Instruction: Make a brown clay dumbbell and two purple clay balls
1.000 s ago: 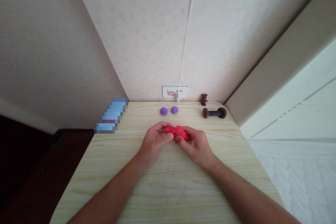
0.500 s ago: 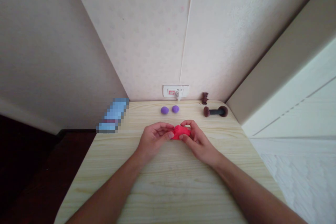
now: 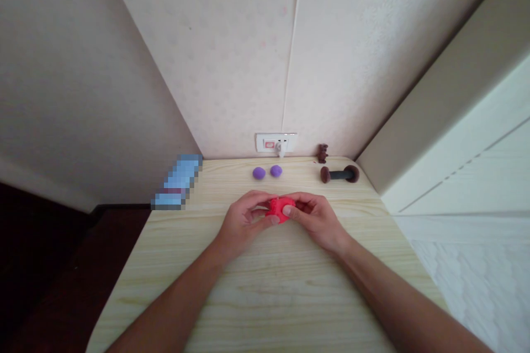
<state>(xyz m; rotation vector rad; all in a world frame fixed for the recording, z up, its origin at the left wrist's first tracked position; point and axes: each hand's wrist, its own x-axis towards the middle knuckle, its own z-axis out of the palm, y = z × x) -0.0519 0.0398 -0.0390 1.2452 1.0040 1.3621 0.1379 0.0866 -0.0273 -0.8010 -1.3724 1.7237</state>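
Note:
A lump of red clay (image 3: pixel 277 209) is pressed between both hands above the middle of a light wooden table (image 3: pixel 265 292). My left hand (image 3: pixel 242 220) grips it from the left with thumb and fingers curled round it. My right hand (image 3: pixel 317 218) closes on it from the right, thumb on the front of the lump. Most of the clay is covered by the fingers.
Two purple clay balls (image 3: pixel 267 172) lie near the back edge under a wall socket (image 3: pixel 276 143). A dark dumbbell-shaped piece (image 3: pixel 339 175) and a small brown figure (image 3: pixel 322 153) sit at the back right. A blurred blue object (image 3: pixel 177 183) lies at the table's left corner. A white cabinet stands right.
The red clay was stretched out wide between the hands; it has been squeezed into a compact lump and both hands have come closer together.

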